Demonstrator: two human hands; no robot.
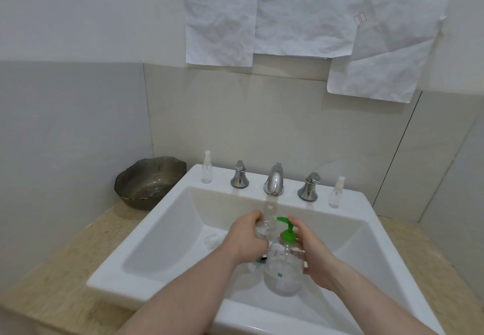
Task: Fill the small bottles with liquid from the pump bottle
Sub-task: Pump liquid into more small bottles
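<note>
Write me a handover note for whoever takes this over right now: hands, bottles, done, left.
Left hand: grips a small clear bottle over the sink, its mouth near the pump spout.
Right hand: holds the pump bottle with a finger on the green pump head.
Two small spray bottles stand capped on the sink's back ledge: one at far left, one at far right.
A small clear piece lies in the basin; cannot tell what it is.
Done: filling of the held bottle set up; its level is not readable.
Left: pump it full, cap it. Ledge bottles' levels unclear, so check them.
</note>
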